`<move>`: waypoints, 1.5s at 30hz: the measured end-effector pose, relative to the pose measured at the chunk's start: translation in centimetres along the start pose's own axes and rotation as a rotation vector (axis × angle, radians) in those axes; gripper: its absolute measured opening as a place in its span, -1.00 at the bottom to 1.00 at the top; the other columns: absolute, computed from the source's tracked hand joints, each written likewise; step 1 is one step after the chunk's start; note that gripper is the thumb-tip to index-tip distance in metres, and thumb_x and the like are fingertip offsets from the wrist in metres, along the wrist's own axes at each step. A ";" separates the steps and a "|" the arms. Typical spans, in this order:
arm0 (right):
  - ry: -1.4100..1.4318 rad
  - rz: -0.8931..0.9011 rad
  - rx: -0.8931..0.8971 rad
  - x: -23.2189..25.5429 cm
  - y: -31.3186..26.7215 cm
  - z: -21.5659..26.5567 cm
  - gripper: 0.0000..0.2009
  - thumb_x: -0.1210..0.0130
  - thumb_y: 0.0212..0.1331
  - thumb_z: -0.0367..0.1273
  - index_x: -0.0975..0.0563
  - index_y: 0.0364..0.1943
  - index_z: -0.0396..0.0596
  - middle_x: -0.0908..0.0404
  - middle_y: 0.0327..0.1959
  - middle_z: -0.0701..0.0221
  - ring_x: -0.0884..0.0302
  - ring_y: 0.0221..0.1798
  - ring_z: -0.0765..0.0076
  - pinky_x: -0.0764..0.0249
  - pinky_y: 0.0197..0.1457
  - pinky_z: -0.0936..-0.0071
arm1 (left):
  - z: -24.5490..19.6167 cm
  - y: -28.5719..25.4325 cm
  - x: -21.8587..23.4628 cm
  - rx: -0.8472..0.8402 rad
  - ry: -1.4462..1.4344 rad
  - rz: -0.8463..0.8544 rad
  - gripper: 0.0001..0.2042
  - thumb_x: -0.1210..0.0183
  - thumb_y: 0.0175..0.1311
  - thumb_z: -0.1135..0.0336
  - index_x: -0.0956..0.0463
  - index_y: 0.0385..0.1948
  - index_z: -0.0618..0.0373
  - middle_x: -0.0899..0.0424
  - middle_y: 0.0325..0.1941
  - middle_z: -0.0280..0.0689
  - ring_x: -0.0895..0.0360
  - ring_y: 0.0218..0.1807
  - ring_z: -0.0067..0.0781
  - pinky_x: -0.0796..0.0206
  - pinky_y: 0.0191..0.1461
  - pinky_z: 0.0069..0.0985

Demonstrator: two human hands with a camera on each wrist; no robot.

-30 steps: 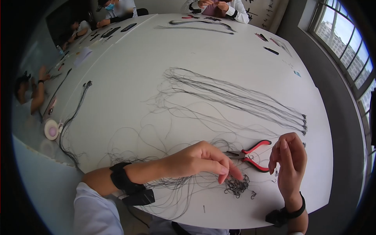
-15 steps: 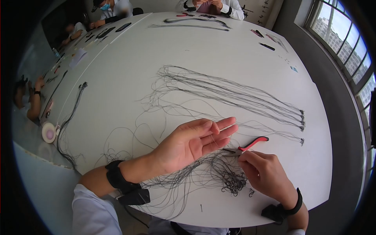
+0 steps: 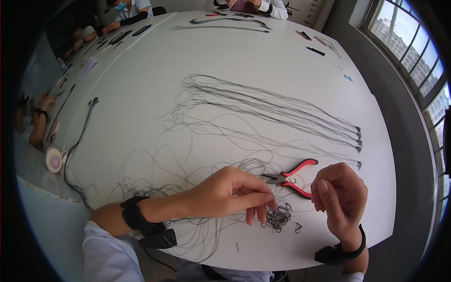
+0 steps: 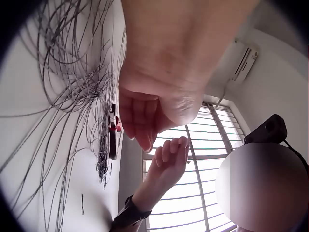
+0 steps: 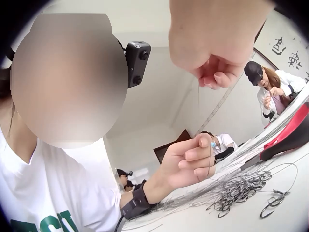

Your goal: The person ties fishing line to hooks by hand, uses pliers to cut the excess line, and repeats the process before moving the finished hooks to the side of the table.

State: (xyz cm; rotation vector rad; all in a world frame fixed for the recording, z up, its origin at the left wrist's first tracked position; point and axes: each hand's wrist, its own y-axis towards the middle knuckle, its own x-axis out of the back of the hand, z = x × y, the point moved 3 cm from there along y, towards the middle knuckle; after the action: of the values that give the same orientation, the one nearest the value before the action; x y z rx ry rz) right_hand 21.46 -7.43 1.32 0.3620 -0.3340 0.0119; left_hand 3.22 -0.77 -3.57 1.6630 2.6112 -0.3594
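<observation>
From where I stand, the person has both hands raised over the white surface [image 3: 221, 61], apart from each other. The left hand [image 3: 235, 195] reaches across, its thumb and forefinger pinching a very fine strand [image 5: 210, 162] that dangles past the other fingers. The right hand [image 3: 342, 199] is up opposite, fingers curled in toward the thumb, and a thin strand also runs down from its fingertips; whether it is one strand shared by the two, I can't tell. Just beside the left fingertips lies a tangled heap of small dark hooks [image 3: 279, 217], with a small hook cluster [image 3: 298, 228] apart from it, on the side toward the right hand. Loose dark lines [image 3: 206, 239] spread from the heap beneath the left forearm. Between the hands and a little beyond them rest the red-and-black pliers [image 3: 283, 179], handles spread, jaws slightly parted and pointing to the left hand's side. Farther ahead, long bundles of lines [image 3: 263, 104] stretch across, their knotted ends [image 3: 359, 141] lying beyond the right hand. A short dark piece [image 3: 237, 247] lies nearer the body than the left hand. Well out past the left forearm there's a darker bundle [image 3: 81, 137], with a round white-and-pink object [image 3: 54, 160] beside it. Each wrist wears a black strap [image 3: 134, 217].
</observation>
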 end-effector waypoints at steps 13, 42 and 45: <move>-0.549 0.109 0.061 -1.1 0.3 -3.4 -0.94 -0.07 0.08 -0.57 -0.43 -0.42 -0.15 -0.45 -0.61 0.33 -0.40 -0.64 0.30 -0.32 -0.58 0.46 | -0.1 0.1 1.1 -0.184 -0.725 -0.135 -0.78 0.11 0.41 0.30 -0.46 -0.40 0.16 -0.39 0.22 0.04 -0.34 0.28 -0.07 -0.32 0.22 -0.33; -0.351 0.286 0.289 -2.3 0.1 -1.5 -0.80 -0.21 -0.08 -0.59 -0.47 -0.35 -0.15 -0.49 -0.54 0.35 -0.50 -0.51 0.26 -0.41 -0.51 0.43 | 1.0 0.3 0.0 0.026 -0.174 0.058 -0.79 0.01 0.35 0.39 -0.53 -0.24 0.37 -0.62 -0.43 -0.25 -0.58 -0.36 -0.55 -0.42 -0.26 -0.65; -0.337 0.260 0.278 -2.3 0.2 -1.6 -0.80 -0.18 -0.08 -0.63 -0.47 -0.35 -0.16 -0.50 -0.53 0.33 -0.50 -0.51 0.23 -0.41 -0.49 0.42 | 1.1 0.3 0.1 0.026 -0.194 0.030 -0.78 0.01 0.35 0.37 -0.53 -0.24 0.39 -0.63 -0.42 -0.24 -0.58 -0.36 -0.55 -0.42 -0.27 -0.65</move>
State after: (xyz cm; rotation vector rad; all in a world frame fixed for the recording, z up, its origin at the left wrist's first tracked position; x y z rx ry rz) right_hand 19.84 -6.58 -0.78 0.5959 -0.7156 0.2562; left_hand 3.32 -0.79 -4.71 1.5852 2.4493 -0.5270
